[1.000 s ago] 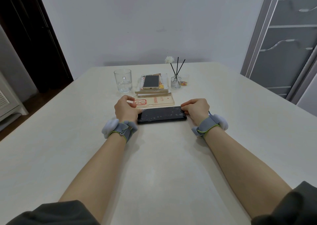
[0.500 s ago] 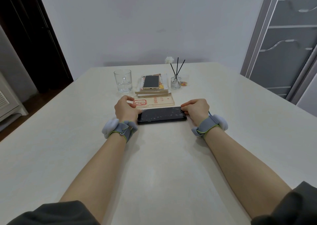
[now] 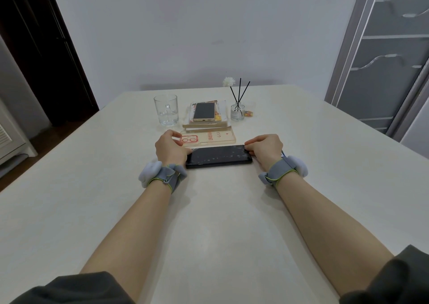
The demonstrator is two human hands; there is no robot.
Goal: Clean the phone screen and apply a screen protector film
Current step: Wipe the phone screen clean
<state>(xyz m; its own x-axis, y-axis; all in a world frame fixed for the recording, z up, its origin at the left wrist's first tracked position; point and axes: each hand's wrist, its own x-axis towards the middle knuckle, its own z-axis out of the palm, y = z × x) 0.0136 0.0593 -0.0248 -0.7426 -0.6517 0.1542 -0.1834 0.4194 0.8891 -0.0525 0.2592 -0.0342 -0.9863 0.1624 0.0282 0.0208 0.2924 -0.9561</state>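
The black phone (image 3: 219, 161) lies sideways on the table (image 3: 209, 211). The left hand (image 3: 170, 149) and right hand (image 3: 264, 149) each pinch, in a curled grip, one end of the screen protector film (image 3: 218, 151) over it.

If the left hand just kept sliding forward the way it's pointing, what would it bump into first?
Most likely the clear phone case lying just beyond the black phone. The left hand, pinching the film, looks nearly in touch with the case's corner, though depth is hard to judge.
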